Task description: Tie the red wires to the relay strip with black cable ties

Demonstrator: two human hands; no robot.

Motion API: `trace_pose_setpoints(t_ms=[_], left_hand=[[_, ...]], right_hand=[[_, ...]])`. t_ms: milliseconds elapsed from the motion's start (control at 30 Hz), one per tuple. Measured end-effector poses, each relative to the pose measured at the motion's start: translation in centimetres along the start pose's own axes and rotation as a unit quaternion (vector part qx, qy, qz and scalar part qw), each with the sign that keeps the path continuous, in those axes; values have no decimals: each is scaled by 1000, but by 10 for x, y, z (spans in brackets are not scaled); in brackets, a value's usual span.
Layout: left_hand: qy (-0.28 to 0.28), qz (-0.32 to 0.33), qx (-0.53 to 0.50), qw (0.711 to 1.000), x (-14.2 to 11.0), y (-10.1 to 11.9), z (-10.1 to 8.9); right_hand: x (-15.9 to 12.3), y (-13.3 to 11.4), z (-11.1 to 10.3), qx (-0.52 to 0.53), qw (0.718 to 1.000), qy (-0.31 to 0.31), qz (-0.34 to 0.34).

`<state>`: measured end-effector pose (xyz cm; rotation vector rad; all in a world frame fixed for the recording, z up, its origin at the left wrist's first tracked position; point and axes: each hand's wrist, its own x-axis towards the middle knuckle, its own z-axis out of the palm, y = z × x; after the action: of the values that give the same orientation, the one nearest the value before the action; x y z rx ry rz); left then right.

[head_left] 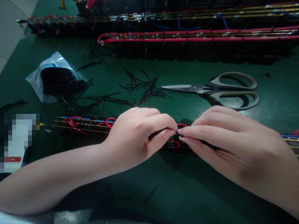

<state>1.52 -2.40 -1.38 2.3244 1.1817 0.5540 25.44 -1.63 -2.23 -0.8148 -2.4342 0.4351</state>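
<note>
My left hand (139, 130) and my right hand (240, 146) meet over a long, dark strip-like assembly (95, 124) with gold rods and looped red wires. Between their pinched fingertips is a thin black cable tie (179, 134), gripped from both sides. Most of the tie is covered by the fingers, and whether it is threaded through itself cannot be made out. A red wire (175, 143) curls just below the fingertips. The part of the assembly under both hands is hidden.
Scissors (197, 88) lie beyond my right hand, blades pointing left. A plastic bag (35, 78) spills black cable ties, with loose cable ties (149, 88) scattered nearby. Longer assemblies with red cable (163, 39) line the back of the green table (177, 183). A pixelated pale object (20, 137) lies left.
</note>
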Motion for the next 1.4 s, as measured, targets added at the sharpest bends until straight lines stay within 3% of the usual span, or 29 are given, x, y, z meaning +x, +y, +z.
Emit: trace_pose_setpoints(t_ms=[900, 1100, 1400], left_hand=[[11, 11, 25, 1000, -2, -1, 4], [57, 71, 95, 991, -5, -2, 8], [102, 125, 100, 982, -9, -5, 13]], right_hand=[[-2, 1, 5, -6, 1000, -1, 2], [-4, 3, 4, -5, 1000, -7, -2], [-4, 1, 3, -16, 1000, -7, -1]])
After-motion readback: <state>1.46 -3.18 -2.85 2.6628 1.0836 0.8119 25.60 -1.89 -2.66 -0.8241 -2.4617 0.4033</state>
